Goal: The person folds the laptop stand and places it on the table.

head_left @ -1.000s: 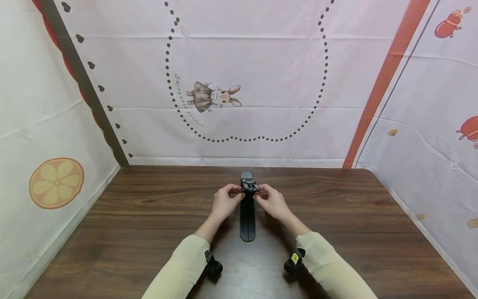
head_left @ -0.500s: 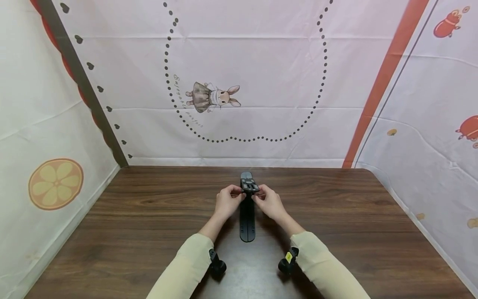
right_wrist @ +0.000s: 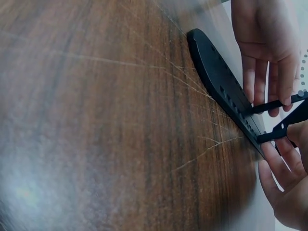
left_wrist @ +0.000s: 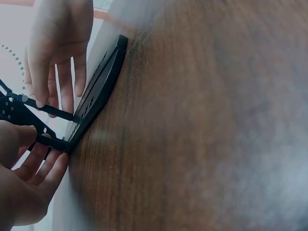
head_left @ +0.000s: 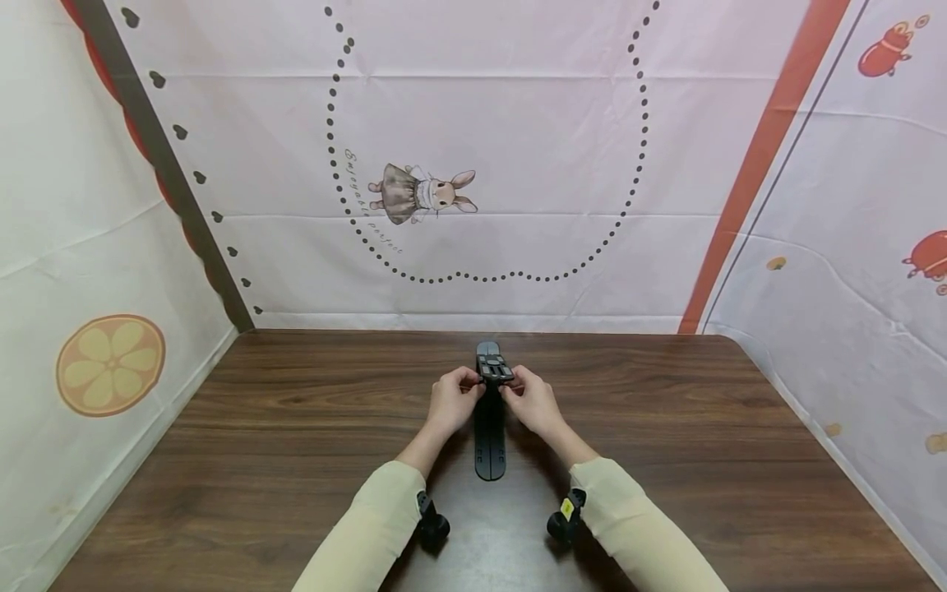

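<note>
A black folding stand (head_left: 491, 448) stands on the table, with a long, round-ended slotted base. Two thin arms rise from the base to a top plate with light pads (head_left: 495, 367). My left hand (head_left: 450, 403) pinches one arm of the stand between thumb and fingers; in the left wrist view that hand (left_wrist: 29, 185) is at lower left. On the other side, my right hand (head_left: 536, 404) pinches the opposite arm, and the right wrist view has this hand (right_wrist: 288, 187) at lower right. Fingertips hide part of both arms.
The wooden table (head_left: 296, 460) ends at a hung white cloth (head_left: 518, 205) behind, with more cloth along both sides. Each sleeved wrist carries a small black camera, one on the left (head_left: 433, 526) and one on the right (head_left: 562, 526).
Both forearms have shifted slightly inward, bringing the wrist cameras closer together. The hands keep their hold on the stand, which shows no clear movement.
</note>
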The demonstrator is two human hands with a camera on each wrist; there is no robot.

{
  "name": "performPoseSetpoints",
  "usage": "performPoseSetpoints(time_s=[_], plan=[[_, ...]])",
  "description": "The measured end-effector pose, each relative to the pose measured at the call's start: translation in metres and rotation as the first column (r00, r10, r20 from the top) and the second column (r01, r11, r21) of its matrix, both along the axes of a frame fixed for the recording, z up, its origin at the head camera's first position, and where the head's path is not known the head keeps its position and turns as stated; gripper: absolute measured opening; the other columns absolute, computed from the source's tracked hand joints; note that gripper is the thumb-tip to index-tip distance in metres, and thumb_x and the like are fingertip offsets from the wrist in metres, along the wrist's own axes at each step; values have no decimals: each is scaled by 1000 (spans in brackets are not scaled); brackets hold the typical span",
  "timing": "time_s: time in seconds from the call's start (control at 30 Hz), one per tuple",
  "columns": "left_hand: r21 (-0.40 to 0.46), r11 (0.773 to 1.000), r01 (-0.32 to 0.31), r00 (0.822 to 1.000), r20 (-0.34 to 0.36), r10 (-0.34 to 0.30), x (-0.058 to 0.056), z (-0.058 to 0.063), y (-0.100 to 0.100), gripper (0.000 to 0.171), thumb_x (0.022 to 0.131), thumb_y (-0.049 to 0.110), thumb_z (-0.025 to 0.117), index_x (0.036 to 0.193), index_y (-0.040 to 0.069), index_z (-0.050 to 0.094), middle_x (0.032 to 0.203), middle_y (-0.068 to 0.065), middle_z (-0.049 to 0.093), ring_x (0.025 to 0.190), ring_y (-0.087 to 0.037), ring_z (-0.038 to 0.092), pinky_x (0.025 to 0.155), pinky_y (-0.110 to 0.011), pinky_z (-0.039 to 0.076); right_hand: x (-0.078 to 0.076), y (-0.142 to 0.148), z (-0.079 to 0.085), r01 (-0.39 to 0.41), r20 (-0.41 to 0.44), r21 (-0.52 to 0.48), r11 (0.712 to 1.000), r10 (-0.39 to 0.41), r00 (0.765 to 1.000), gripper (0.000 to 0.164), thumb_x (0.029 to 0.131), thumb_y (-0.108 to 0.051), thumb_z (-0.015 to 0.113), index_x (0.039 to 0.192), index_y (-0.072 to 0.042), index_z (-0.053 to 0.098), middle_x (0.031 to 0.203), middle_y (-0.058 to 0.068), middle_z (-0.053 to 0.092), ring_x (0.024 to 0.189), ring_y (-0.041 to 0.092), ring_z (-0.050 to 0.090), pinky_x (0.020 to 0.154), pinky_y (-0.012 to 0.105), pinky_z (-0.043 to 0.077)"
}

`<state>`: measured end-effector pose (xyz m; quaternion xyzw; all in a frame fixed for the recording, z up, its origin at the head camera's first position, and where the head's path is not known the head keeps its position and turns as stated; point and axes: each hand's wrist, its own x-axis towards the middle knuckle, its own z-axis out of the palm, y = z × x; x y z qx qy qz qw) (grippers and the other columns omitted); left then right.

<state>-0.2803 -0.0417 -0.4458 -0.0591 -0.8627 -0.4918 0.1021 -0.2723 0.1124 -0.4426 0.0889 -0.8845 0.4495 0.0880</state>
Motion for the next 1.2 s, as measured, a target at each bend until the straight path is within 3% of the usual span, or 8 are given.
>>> performPoseSetpoints(time_s=[0.7,1.2], plan=[[9,1000,-5,1000,9,5,-1,-2,0,3,83,9,67,85,7,66,83,-3,67,72,-13,58,64,-26,47,0,0,0,-21,-18,19,1000,22,1000,9,86,-5,61,91,-11,57,89,6,68,80,18,64,67,33,51],[18,1000,-16,997,-70,18,-1,-2,2,4,82,10,68,83,6,66,78,-1,67,70,-11,58,64,-25,47,-3,1,-1,-11,-99,33,999,14,995,7,87,-5,61,90,-10,57,88,5,68,83,20,66,70,36,52]])
